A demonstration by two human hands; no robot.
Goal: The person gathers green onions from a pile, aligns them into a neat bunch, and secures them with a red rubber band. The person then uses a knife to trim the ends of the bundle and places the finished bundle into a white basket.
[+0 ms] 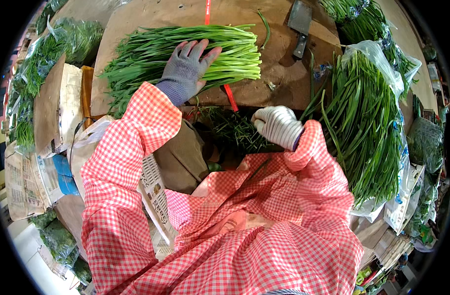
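A large bunch of garlic chives (225, 48) lies across the cardboard-topped work surface, pale stems to the right and green leaf tips to the left. On top of it rests my left hand (190, 68), in a grey glove with worn fingertips, fingers spread. A red strip (230, 97) runs beneath the bunch and shows on both sides of it. My right hand (278, 125), in a whitish striped glove, is curled just off the near edge of the surface; whether something is inside its fingers cannot be told. A cleaver (300, 27) with a black handle lies at the upper right.
At the right stands a large pile of loose green chives (368, 129) partly in a plastic bag (394, 66). Green trimmings (236, 129) lie below the near edge. Cardboard boxes (49, 107) and bagged greens (79, 37) are at the left. A single stalk (265, 31) lies near the cleaver.
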